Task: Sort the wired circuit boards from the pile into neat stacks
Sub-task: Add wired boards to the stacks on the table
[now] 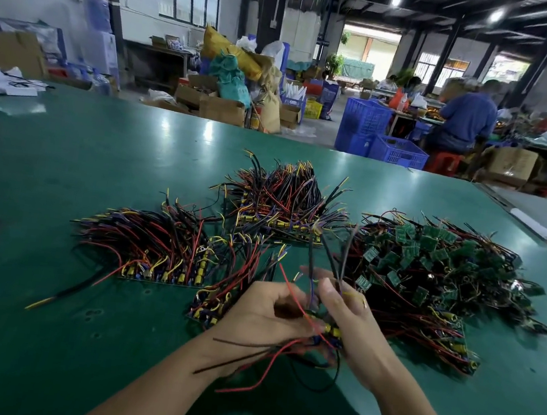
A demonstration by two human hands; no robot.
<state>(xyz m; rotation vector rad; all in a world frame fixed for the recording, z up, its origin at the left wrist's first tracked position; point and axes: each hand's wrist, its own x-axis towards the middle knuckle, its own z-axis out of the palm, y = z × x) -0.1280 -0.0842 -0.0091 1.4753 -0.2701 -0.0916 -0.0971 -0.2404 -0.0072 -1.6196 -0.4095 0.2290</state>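
Wired circuit board [330, 333] is held nearest, just above the green table [43, 334]; left hand [262, 313] curls round its wires, right hand [353, 320] pinches its edge; beyond them lie the near stack [215, 303], left stack [156, 251] and far stack [282, 205]; the tangled pile [436, 272] sprawls right.

Left hand [262, 313] and right hand [353, 320] bare, slim-fingered, on bare forearms uncovered to the lower edge.

Tangled pile [436, 272] right; 3 wired stacks [156, 251] left/ctr; 1 board [329, 333] held.
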